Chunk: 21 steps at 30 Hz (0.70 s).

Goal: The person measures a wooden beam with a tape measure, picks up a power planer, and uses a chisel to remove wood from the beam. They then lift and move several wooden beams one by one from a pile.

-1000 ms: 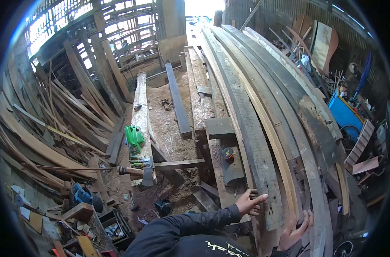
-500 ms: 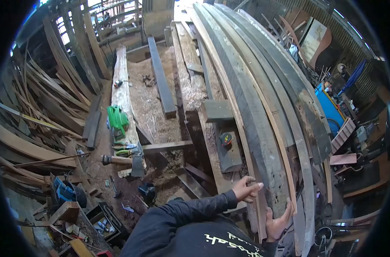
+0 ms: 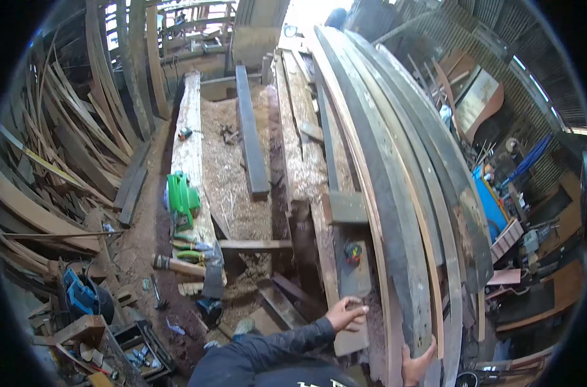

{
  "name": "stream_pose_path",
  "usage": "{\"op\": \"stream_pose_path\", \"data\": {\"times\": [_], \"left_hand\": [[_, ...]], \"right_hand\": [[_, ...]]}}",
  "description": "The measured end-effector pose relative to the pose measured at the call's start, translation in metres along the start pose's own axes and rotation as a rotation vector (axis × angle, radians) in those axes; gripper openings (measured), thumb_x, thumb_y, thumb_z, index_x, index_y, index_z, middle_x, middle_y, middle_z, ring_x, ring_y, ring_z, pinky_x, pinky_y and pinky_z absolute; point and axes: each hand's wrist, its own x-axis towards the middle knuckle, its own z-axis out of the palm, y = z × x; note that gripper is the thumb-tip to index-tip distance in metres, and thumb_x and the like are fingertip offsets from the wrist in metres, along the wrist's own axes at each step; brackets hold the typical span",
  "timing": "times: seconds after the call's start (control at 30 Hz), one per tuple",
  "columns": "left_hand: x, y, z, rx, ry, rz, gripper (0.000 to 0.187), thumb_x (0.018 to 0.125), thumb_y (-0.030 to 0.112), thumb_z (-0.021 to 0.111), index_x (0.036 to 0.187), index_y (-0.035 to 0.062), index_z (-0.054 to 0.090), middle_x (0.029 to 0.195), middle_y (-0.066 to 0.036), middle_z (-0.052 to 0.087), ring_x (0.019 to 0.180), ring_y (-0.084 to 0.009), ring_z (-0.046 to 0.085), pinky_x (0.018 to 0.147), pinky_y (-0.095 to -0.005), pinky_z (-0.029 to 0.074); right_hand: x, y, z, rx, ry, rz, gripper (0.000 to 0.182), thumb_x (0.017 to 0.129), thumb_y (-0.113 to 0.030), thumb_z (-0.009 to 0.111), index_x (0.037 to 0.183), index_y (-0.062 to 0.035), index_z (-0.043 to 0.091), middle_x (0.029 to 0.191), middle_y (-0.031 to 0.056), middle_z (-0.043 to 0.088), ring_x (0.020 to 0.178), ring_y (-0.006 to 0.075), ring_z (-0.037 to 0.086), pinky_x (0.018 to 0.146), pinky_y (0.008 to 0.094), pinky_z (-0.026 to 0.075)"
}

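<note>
My right hand (image 3: 419, 364) grips the near end of a long, dark curved plank (image 3: 403, 226), thumb on its left edge and fingers on its right. Just left of the planks, my left hand (image 3: 347, 314) hovers with loosely bent fingers and nothing visible in it. Beneath and beyond it lies a wooden board (image 3: 352, 284) carrying a small black-and-red tape measure (image 3: 352, 252). A thin, lighter wood strip (image 3: 424, 238) runs along the dark plank's right side. More curved planks are stacked to the right and stretch away toward the bright opening.
On a pale beam (image 3: 189, 142) at left sit a green power tool (image 3: 183, 201), pliers (image 3: 190, 256) and an adze-like tool (image 3: 214, 278). A dark beam (image 3: 251, 135) lies over the shavings. Scrap wood, a blue tool (image 3: 80, 290) and a toolbox (image 3: 142, 348) crowd the lower left.
The view has shifted, so the planks and bench appear lower. My left hand has moved left, away from the plank edge. The right hand stays at the plank's near end.
</note>
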Motion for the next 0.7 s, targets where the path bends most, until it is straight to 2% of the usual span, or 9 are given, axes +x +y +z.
{"op": "stream_pose_path", "data": {"times": [0.07,0.1,0.17,0.2,0.37,0.43,0.5,0.6,0.7], "left_hand": [[0.005,0.002,-0.009,-0.027,-0.02,-0.046,0.068,0.09,0.036,0.081,0.14,0.0082,0.043,0.124,-0.011,0.063,0.098,-0.0219,0.066,0.076,-0.043,0.062],[0.001,0.009,-0.011,-0.022,-0.02,-0.064,0.068,0.09,0.035,0.081,0.14,0.0078,0.043,0.124,-0.01,0.063,0.098,-0.0217,0.067,0.076,-0.0428,0.062],[-0.006,0.019,-0.014,-0.023,-0.033,-0.093,0.07,0.091,0.035,0.08,0.142,0.0066,0.043,0.126,-0.012,0.06,0.102,-0.0225,0.066,0.08,-0.0421,0.062],[-0.006,0.021,-0.017,-0.029,-0.046,-0.107,0.071,0.091,0.035,0.08,0.144,0.0058,0.042,0.128,-0.013,0.058,0.106,-0.0235,0.065,0.084,-0.0415,0.061],[-0.008,0.028,-0.039,-0.057,-0.049,-0.087,0.066,0.091,0.033,0.08,0.14,0.0061,0.045,0.117,-0.011,0.063,0.099,-0.0208,0.068,0.081,-0.0422,0.061],[-0.005,0.03,-0.05,-0.079,-0.058,-0.073,0.067,0.091,0.033,0.079,0.14,0.0061,0.044,0.121,-0.011,0.063,0.101,-0.0218,0.067,0.081,-0.0426,0.061],[-0.006,0.035,-0.058,-0.104,-0.071,-0.062,0.067,0.091,0.033,0.079,0.141,0.006,0.043,0.124,-0.011,0.063,0.102,-0.0228,0.067,0.081,-0.043,0.061],[-0.019,0.051,-0.066,-0.163,-0.07,-0.032,0.065,0.091,0.03,0.079,0.14,0.0059,0.044,0.119,-0.01,0.065,0.099,-0.0211,0.068,0.078,-0.0413,0.06],[-0.025,0.059,-0.073,-0.177,-0.02,0.016,0.062,0.091,0.027,0.079,0.139,0.0055,0.045,0.113,-0.01,0.066,0.091,-0.0182,0.068,0.074,-0.0384,0.06]], "right_hand": [[-0.001,-0.021,-0.01,-0.08,0.058,-0.036,0.074,0.087,-0.041,0.08,0.14,0.0024,0.05,0.139,0.0289,0.053,0.131,0.0432,0.05,0.109,0.0512,0.042],[-0.001,-0.022,-0.011,-0.07,0.081,-0.042,0.074,0.087,-0.041,0.08,0.14,0.0024,0.05,0.139,0.0289,0.053,0.131,0.0432,0.05,0.109,0.0512,0.042],[0.0,-0.016,-0.011,0.012,-0.007,0.002,0.09,0.082,-0.05,0.082,0.146,0.0015,0.044,0.142,0.0295,0.051,0.135,0.0458,0.047,0.112,0.0521,0.039],[0.001,-0.017,-0.01,0.014,0.008,-0.006,0.09,0.082,-0.05,0.082,0.146,0.0015,0.044,0.142,0.0295,0.051,0.135,0.0458,0.047,0.112,0.0521,0.039],[0.002,-0.027,-0.014,0.007,0.003,-0.036,0.088,0.082,-0.048,0.083,0.144,0.0018,0.046,0.14,0.0296,0.053,0.132,0.0459,0.049,0.11,0.0513,0.04],[0.0,-0.024,-0.012,0.017,-0.004,-0.053,0.088,0.082,-0.046,0.083,0.145,0.0016,0.045,0.139,0.0297,0.053,0.131,0.0456,0.05,0.11,0.0513,0.04],[0.0,-0.024,-0.013,0.094,-0.089,0.076,0.089,0.083,-0.043,0.084,0.147,0.0018,0.042,0.141,0.0306,0.051,0.133,0.0448,0.048,0.111,0.051,0.038],[0.001,-0.016,-0.008,0.033,-0.069,-0.004,0.092,0.083,-0.042,0.084,0.149,0.0022,0.039,0.144,0.0315,0.048,0.136,0.044,0.045,0.114,0.0503,0.035],[-0.001,-0.018,-0.009,0.026,-0.083,0.027,0.094,0.083,-0.044,0.084,0.15,0.0028,0.038,0.147,0.0317,0.046,0.14,0.0442,0.041,0.116,0.0499,0.033]]}}
